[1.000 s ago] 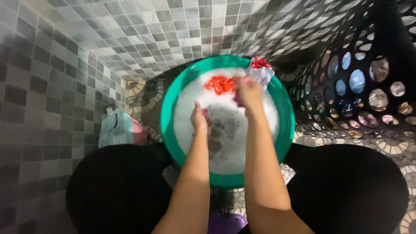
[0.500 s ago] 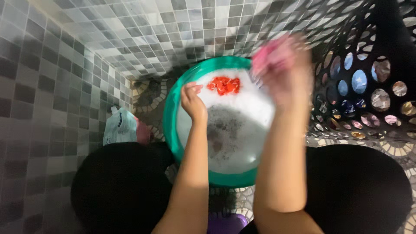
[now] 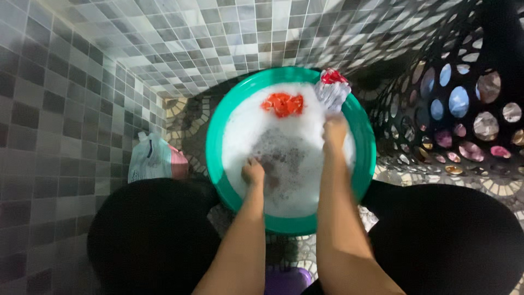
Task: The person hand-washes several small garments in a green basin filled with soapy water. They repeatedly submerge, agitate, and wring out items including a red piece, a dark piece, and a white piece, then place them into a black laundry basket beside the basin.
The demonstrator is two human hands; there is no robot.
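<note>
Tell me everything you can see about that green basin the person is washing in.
The green basin is round, wide and looks like smooth plastic, with a broad rolled rim. It sits upright on the patterned mosaic floor between the person's knees, close to a tiled wall. It is filled with white suds, greyer in the middle. An orange-red cloth floats near the far side, and a white and red cloth lies bunched at the far right rim. The left hand dips into the foam; the right hand grips the bunched cloth.
</note>
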